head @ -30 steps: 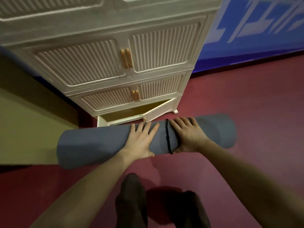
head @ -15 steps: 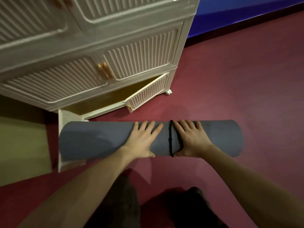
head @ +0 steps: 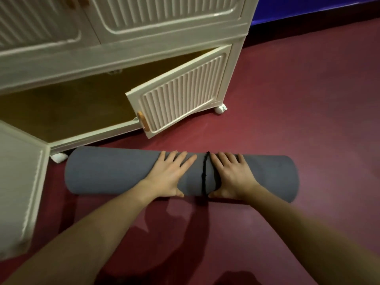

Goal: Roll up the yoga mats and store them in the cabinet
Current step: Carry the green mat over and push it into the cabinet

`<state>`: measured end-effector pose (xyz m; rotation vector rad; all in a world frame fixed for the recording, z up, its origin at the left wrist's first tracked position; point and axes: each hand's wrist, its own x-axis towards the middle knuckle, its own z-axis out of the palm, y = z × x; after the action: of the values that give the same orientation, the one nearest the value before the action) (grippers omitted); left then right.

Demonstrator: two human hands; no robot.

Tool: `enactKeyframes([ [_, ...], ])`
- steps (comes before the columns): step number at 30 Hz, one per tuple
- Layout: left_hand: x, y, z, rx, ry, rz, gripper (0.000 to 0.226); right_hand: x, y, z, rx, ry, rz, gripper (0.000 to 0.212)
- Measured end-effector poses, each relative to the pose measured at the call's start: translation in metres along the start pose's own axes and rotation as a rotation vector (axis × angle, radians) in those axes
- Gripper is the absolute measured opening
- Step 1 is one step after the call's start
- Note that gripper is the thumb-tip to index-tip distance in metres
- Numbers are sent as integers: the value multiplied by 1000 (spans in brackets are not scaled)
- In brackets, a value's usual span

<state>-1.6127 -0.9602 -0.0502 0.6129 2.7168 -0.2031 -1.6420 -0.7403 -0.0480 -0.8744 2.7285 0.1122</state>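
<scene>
One cream cabinet [head: 144, 48] fills the far left of the scene, standing on a dark red floor [head: 298, 110]. Its fronts are ribbed panels. The bottom compartment [head: 72, 108] is open, showing a bare yellowish-brown inside. Two doors of that compartment are swung out: the right door [head: 181, 93] angles toward the near side with one orange-brown handle [head: 142, 120] at its free edge, and the left door [head: 18, 182] stands open at the left edge of the scene, blurred. Higher up, parts of two closed ribbed doors show. Two white casters are in sight, one under the right corner [head: 220, 109] and one under the left [head: 58, 157], the left one just beside the end of the mat.

One rolled grey yoga mat [head: 115, 171] lies across the floor in front of the open compartment, near its lower edge but outside it, its long axis running left to right. One black cord [head: 205, 175] is wrapped round the roll a little right of its middle.

Two bare forearms reach in from the near side. The left hand [head: 168, 175] lies on top of the roll just left of the cord, fingers spread and fairly straight, thumb down the near side. The right hand [head: 231, 177] lies on the roll just right of the cord, fingers draped over the top and thumb against the near side beside the cord; whether it truly grips the roll I cannot tell.

A blue strip of wall [head: 308, 9] runs along the far right.
</scene>
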Motion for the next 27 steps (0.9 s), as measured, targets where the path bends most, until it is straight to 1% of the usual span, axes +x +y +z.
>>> enactKeyframes([
  [4, 14, -4, 37, 9, 40, -28, 122, 17, 2, 33, 1, 28, -6, 125],
  [6, 18, -10, 39, 8, 56, -5, 125, 19, 5, 35, -7, 25, -19, 126],
  [8, 18, -15, 37, -65, 89, 19, 122, 23, 9, 31, -8, -1, -19, 128],
  [9, 16, -16, 37, -139, 156, 20, 115, 25, 10, 30, -6, -14, -13, 127],
  [10, 13, -15, 37, -212, 274, 1, 106, 27, 10, 29, -1, -23, -11, 126],
  [11, 10, -14, 39, -253, 426, -49, 96, 27, 10, 30, 14, -21, -7, 124],
  [12, 7, -13, 39, -270, 580, -130, 89, 28, 10, 31, 28, -13, -1, 126],
  [13, 6, -14, 38, -286, 697, -229, 84, 28, 10, 33, 31, -3, -2, 129],
  [14, 6, -16, 35, -308, 767, -325, 84, 29, 10, 36, 25, 1, 1, 132],
  [15, 6, -19, 29, -326, 804, -404, 85, 31, 8, 37, 22, 4, 6, 133],
  [17, 7, -27, 13, -347, 816, -521, 90, 36, 2, 35, 43, 14, 13, 128],
  [19, 8, -34, -2, -423, 793, -593, 95, 39, -6, 31, 67, 7, 13, 121],
  [21, 8, -38, -11, -583, 749, -580, 98, 37, -13, 29, 52, 20, 14, 120],
  [23, 6, -38, -12, -737, 765, -509, 99, 30, -15, 32, 32, 72, 10, 116],
  [25, 1, -36, -10, -780, 805, -492, 98, 21, -17, 39, 29, 156, -22, 109],
  [27, -2, -40, -9, -729, 819, -607, 97, 15, -20, 46, 47, 200, -34, 102],
])
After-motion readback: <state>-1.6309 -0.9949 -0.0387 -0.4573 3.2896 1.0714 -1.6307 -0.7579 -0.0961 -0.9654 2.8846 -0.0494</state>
